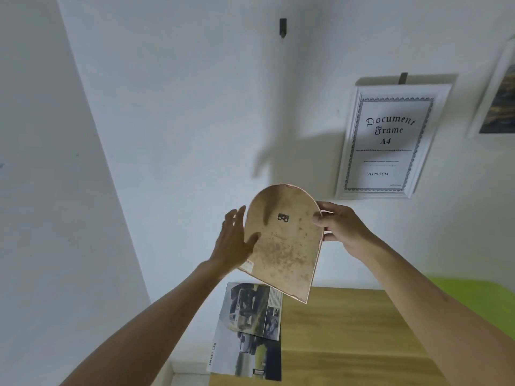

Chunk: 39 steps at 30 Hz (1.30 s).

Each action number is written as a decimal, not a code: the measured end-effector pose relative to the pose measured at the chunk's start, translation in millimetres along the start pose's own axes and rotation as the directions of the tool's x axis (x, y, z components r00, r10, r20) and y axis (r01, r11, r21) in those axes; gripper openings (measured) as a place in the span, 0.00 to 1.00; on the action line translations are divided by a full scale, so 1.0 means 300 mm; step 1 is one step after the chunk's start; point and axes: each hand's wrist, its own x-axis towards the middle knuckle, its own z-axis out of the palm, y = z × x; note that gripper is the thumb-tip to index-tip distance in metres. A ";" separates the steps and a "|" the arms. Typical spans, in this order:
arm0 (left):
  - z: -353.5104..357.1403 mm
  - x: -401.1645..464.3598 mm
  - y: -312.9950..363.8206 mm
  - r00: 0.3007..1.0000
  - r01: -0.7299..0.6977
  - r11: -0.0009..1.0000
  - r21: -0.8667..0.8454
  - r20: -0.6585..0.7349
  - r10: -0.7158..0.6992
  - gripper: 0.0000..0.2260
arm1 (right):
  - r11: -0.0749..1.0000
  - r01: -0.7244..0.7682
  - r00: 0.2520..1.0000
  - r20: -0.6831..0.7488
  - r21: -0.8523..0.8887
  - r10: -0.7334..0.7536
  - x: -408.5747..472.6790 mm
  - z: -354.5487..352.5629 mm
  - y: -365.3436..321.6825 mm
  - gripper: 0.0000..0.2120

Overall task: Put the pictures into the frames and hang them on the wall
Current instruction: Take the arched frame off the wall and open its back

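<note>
Both hands hold one arched frame [284, 243] up before the wall, back toward the camera, long axis near upright, rounded end up. The right hand [338, 228] pinches its edge; the left hand [237, 240] seems open-fingered, thumb pressing. One bare hook [282, 27] above; two hung frames [388, 140].

matt stained fibreboard frame back [281, 246], glossy paper magazine [248, 332], smooth wooden table [348, 330]

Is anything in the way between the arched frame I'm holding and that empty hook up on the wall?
Nothing visible is. The arched frame, held by the left hand and right hand, has bare wall between it and the empty hook. The white document frame hangs off to the right.
</note>
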 end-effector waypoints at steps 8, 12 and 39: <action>-0.029 -0.030 -0.057 0.979 0.187 0.846 -0.499 0.168 -0.117 0.28 | 1.000 -0.023 1.000 0.002 0.005 0.023 -0.009 -0.038 0.076 0.16; -0.027 -0.067 -0.053 0.962 0.268 0.732 -0.627 0.216 -0.166 0.26 | 0.977 0.039 0.990 -0.123 -0.210 -0.066 -0.007 -0.027 0.123 0.13; 0.050 -0.192 -0.117 0.930 0.365 0.815 -0.450 0.145 -0.337 0.12 | 0.750 -0.031 0.997 0.028 -0.661 0.066 0.077 0.142 0.093 0.08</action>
